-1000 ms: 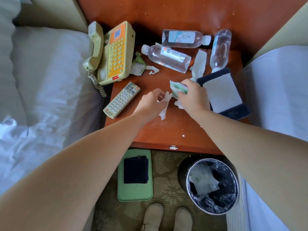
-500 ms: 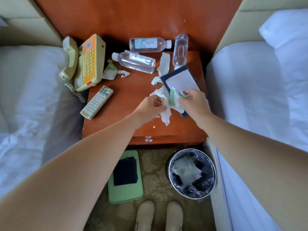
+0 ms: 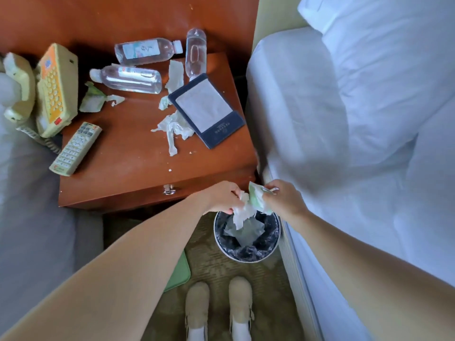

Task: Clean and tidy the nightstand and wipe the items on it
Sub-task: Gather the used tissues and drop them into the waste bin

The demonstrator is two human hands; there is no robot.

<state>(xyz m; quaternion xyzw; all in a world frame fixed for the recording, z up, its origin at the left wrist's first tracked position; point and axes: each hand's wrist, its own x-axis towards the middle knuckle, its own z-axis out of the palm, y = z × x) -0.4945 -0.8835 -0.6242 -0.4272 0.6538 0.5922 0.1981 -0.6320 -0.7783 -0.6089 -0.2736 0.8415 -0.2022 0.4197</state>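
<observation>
My left hand [image 3: 222,196] grips crumpled white tissue [image 3: 241,212] and my right hand [image 3: 283,199] pinches a green-and-white wrapper [image 3: 257,199], both just above the lined trash bin [image 3: 218,236] in front of the wooden nightstand [image 3: 128,168]. More torn tissue [image 3: 173,127] lies on the top beside a dark notepad folder [image 3: 206,109]. A wrapper scrap [image 3: 94,100] sits by the cream telephone [image 3: 54,89]. A remote control [image 3: 75,148] lies front left, and three water bottles [image 3: 131,78] lie at the back.
Beds with white linen flank the nightstand, left [image 3: 27,217] and right [image 3: 369,131]. A green tray [image 3: 178,273] lies on the carpet, partly hidden under my left arm. My two shoes [image 3: 219,306] stand below the bin. Small crumbs dot the wood.
Both hands lifted the tissue and wrapper off the nightstand top and carried them toward me, down over the trash bin. The view swung right.
</observation>
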